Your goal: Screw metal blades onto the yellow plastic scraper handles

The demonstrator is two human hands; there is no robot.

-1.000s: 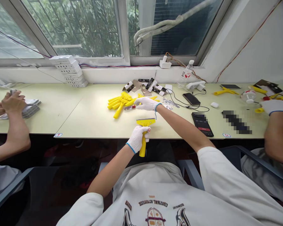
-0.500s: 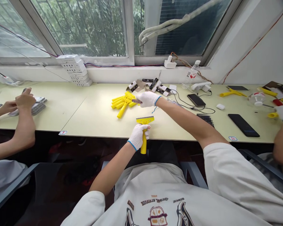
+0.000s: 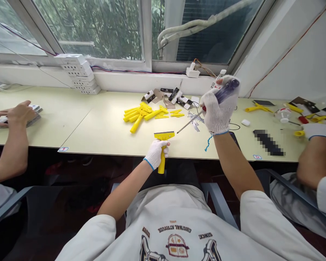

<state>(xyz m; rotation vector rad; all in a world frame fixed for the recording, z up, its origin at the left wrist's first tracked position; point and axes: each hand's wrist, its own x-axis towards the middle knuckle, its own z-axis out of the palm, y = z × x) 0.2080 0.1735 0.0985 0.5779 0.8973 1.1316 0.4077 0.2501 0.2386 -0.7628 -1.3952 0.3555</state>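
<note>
Pale-yellow tabletop [image 3: 97, 127] holds the stock. Beyond the left fingers: heap of yellow plastic handles [image 3: 140, 112], no blades visible, probably left to do. White-gloved left hand [image 3: 156, 152] has its fingers wrapped round the neck of a yellow plastic T-head scraper [image 3: 164, 136]; head just past them, looks nearly assembled, screw tightness can't tell. White-gloved right hand [image 3: 218, 108] has its fingers curled round a purple-handled metal screwdriver [image 3: 226, 92], tip near the scraper head. Left of those fingers: flat yellow plastic strips [image 3: 176, 113], thin silvery metal pieces [image 3: 196, 127], apparently unused.

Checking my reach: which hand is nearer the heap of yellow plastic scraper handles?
Left: the left hand is in front, slightly right of the heap; the right hand, raised, farther right.
</note>
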